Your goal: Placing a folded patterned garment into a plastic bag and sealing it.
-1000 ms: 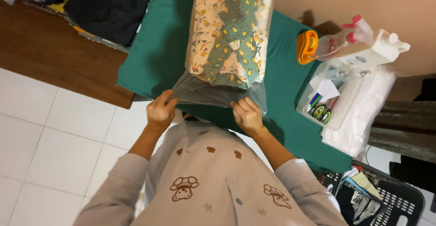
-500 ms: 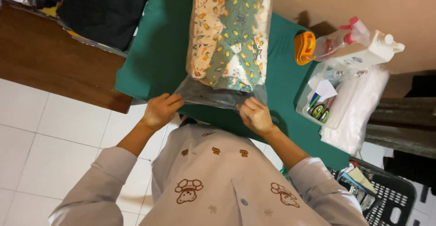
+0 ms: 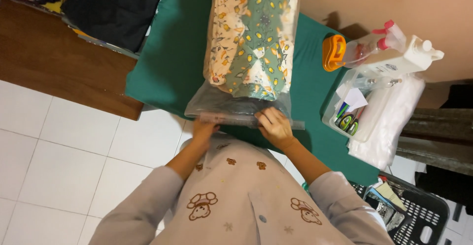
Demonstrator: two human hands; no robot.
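Where hands (image 3: 276,127) spread, bag mouth (image 3: 246,119) now pinched

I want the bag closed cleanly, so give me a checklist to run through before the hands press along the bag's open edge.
1. Folded patterned fabric fully inside the clear plastic bag, clear of the opening: ok, its lower edge sits above the strip.
2. Both hands on the bag's closing strip: ok; left hand at one end, right hand near the middle.
3. Strip lying flat and straight across the green table cover: ok.
4. Strip already sealed along its length: cannot tell.
5. Trapped air pushed out: cannot tell.
6. Orange tape measure and spray bottle clear of the bag: ok, both lie apart.
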